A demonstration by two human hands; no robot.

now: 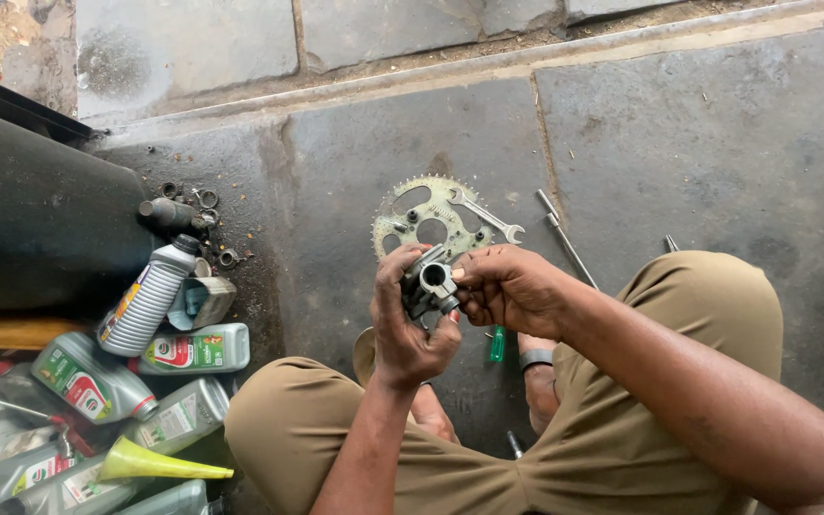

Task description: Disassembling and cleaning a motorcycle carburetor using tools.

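A small grey metal engine part [431,282] with a round bore sits between both hands, above my knees. My left hand [407,329] grips it from below and the side, fingers curled around it. My right hand [507,289] pinches its right edge with thumb and fingertips. Just beyond the hands, a toothed chain sprocket [412,212] lies flat on the stone floor, with a silver open-ended spanner [486,217] resting across its rim.
Several grey oil bottles [150,300] and a yellow funnel [159,464] crowd the floor at left, beside a dark tyre-like body [30,219]. Nuts and washers [204,200] lie near it. A long metal rod [565,243] and a green-handled screwdriver [496,345] lie by my feet.
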